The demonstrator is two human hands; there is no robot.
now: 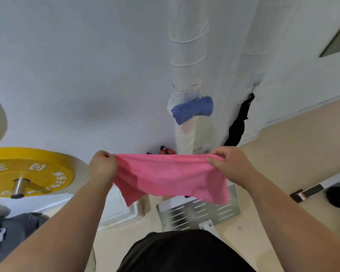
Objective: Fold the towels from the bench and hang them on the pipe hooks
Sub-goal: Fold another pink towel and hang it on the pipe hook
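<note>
A pink towel (171, 177) hangs stretched between my two hands at chest height. My left hand (103, 166) grips its left top corner and my right hand (229, 163) pinches its right top corner. Beyond it stands a white wrapped pipe (187, 61) against the wall. A folded blue towel (192, 109) hangs on a hook of that pipe. On a second wrapped pipe (249, 46) to the right hangs a black cloth (238, 126).
A yellow weight plate (33, 171) on a steel bar sticks out at the left. A slotted metal plate (198, 211) lies on the floor below the towel. Grey cloth (18, 228) lies at the lower left, and a small red object (166, 151) sits at the pipe's foot.
</note>
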